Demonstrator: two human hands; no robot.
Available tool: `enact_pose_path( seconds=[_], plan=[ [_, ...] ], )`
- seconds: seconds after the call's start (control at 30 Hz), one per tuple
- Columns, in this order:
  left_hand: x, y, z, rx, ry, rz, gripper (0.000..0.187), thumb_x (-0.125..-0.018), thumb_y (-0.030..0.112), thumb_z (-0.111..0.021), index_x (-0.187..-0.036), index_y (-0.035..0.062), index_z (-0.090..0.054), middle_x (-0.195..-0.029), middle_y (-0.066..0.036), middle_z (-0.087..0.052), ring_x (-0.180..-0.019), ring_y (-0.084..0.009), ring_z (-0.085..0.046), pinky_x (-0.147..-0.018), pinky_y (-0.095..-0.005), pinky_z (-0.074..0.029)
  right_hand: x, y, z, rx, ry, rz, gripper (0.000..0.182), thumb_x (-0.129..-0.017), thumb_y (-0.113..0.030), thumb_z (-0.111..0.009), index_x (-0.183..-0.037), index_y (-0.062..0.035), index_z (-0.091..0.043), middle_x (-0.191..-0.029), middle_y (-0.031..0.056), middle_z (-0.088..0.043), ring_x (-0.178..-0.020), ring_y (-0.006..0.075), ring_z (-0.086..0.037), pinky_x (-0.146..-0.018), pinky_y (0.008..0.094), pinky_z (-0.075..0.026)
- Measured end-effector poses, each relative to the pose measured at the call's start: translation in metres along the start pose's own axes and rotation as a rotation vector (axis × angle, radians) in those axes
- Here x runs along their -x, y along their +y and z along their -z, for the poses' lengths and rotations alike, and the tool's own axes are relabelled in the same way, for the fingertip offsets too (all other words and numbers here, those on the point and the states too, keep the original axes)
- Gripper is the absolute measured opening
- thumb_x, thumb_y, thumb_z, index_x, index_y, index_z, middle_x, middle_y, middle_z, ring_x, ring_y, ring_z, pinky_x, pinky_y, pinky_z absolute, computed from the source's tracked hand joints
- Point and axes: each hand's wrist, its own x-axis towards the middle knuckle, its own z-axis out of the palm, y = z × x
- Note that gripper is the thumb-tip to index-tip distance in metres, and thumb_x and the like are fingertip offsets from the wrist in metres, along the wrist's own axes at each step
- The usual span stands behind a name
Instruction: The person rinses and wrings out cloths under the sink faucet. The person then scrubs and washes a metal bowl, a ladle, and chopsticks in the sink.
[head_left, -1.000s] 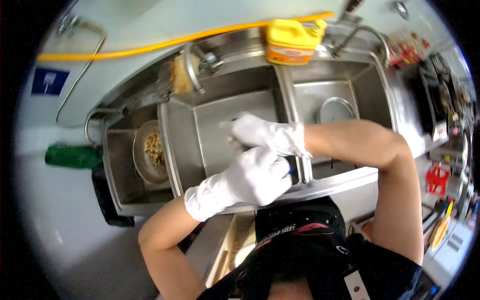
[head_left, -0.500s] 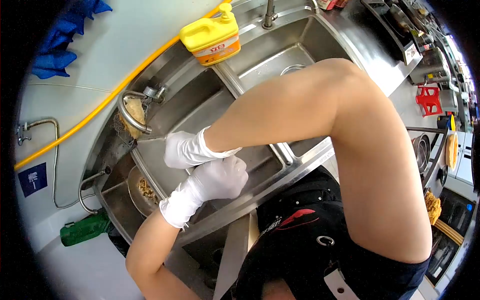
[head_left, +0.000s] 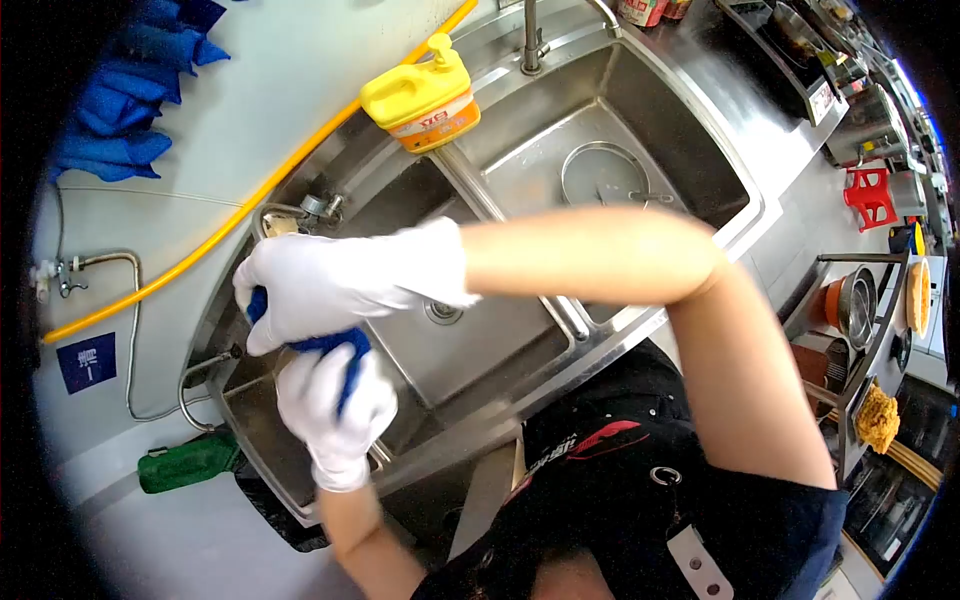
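A dark blue cloth (head_left: 330,343) is stretched between my two white-gloved hands, above the left end of the sink. My right hand (head_left: 325,285) is closed on its upper part, and a bit of blue shows at the thumb. Lower down, my left hand (head_left: 338,405) grips the other end, its fingers smeared by motion. Beneath them lies the metal sink (head_left: 465,350), with a drain showing in the middle basin. The curved faucet (head_left: 312,207) and a pale scrubber (head_left: 280,226) behind my right hand are partly covered.
A yellow detergent jug (head_left: 425,95) stands on the sink's back ledge. A round metal ring-like item (head_left: 603,175) sits in the right basin. A yellow hose (head_left: 290,165) runs along the wall, with blue cloths (head_left: 130,100) hanging above. Right are a red stool (head_left: 868,197) and a shelf.
Both hands have risen from the middle basin and shifted left. The blue cloth, hidden before, now shows between them. The bowl of food scraps in the left basin is now hidden.
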Motion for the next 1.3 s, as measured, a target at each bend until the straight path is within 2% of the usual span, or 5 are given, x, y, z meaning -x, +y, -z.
enact_pose_path(
  seconds=[0.1, 0.2, 0.3, 0.6, 1.3],
  plan=[
    [0.029, 0.023, -0.061, -0.158, 0.516, 0.816, 0.012, -0.081, 0.011, -0.056, -0.089, 0.0022, -0.059, -0.084, -0.01, -0.056, -0.075, -0.0239, -0.055, -0.068, -0.0379, -0.046, 0.023, 0.057, -0.025, -0.115, 0.64, 0.583, 0.019, -0.076, -0.017, -0.062, -0.086, -0.0006, -0.061, -0.085, 0.0163, -0.058, -0.076, 0.0308, -0.059, -0.069, 0.0347, -0.047],
    [0.064, 0.059, -0.122, 0.307, -1.184, 1.216, 0.019, -0.085, 0.016, -0.052, -0.095, 0.0017, -0.058, -0.092, -0.009, -0.062, -0.086, -0.022, -0.059, -0.082, -0.0358, -0.048, 0.053, 0.247, -0.08, 0.412, 0.114, -0.31, 0.02, -0.076, -0.024, -0.06, -0.086, -0.0079, -0.067, -0.085, 0.0155, -0.062, -0.076, 0.0291, -0.062, -0.069, 0.0359, -0.05],
    [0.129, 0.072, -0.171, 1.668, 0.129, 2.307, 0.031, -0.084, 0.021, -0.046, -0.106, 0.0017, -0.057, -0.097, -0.015, -0.062, -0.088, -0.0253, -0.061, -0.082, -0.0389, -0.05, 0.097, 0.207, -0.066, 0.132, 0.314, -0.551, 0.03, -0.078, -0.027, -0.059, -0.098, -0.0048, -0.063, -0.089, 0.0199, -0.064, -0.086, 0.0329, -0.063, -0.078, 0.0385, -0.049],
    [-0.021, 0.18, -0.121, 1.75, 0.241, 1.92, 0.046, -0.09, 0.04, -0.04, -0.12, 0.0053, -0.043, -0.112, -0.011, -0.051, -0.1, -0.0237, -0.051, -0.087, -0.0388, -0.042, 0.214, 0.142, 0.002, -1.153, 0.286, -0.261, 0.018, -0.081, -0.018, -0.059, -0.094, -0.0062, -0.061, -0.082, 0.0003, -0.061, -0.071, 0.0094, -0.056, -0.062, 0.0268, -0.048],
    [-0.274, 0.559, -0.288, 1.663, -0.512, 1.082, 0.022, -0.092, 0.019, -0.047, -0.103, 0.0019, -0.056, -0.097, -0.008, -0.059, -0.087, -0.0173, -0.057, -0.076, -0.0293, -0.048, 0.696, 0.173, 0.178, -0.753, 1.265, -0.235, 0.035, -0.085, -0.019, -0.056, -0.113, 0.0019, -0.054, -0.11, 0.014, -0.059, -0.103, 0.0203, -0.054, -0.09, 0.0322, -0.042]
  ],
)
